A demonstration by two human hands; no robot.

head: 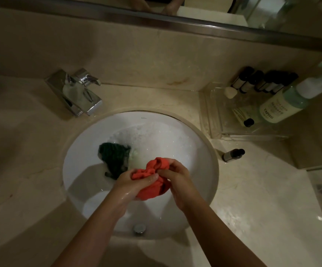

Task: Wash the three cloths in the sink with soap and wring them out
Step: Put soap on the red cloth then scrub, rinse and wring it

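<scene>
Both hands hold a bunched, wet red-orange cloth (152, 180) above the white round sink (79, 151). My left hand (135, 183) grips its left side, with the thumb across the top. My right hand (175, 177) pinches its upper right part with curled fingers. A dark green cloth (114, 157) lies crumpled in the soapy water to the left of the hands. A pale greenish cloth (135, 158) shows faintly beside it, mostly under foam (156, 137). Foam fills the back of the basin.
A chrome faucet (75, 91) stands at the sink's back left. To the right, a clear tray (233, 122) holds small dark bottles and a green-white soap bottle (287, 101). One small dark bottle (233, 155) lies on the wet marble counter. A mirror edge runs along the top.
</scene>
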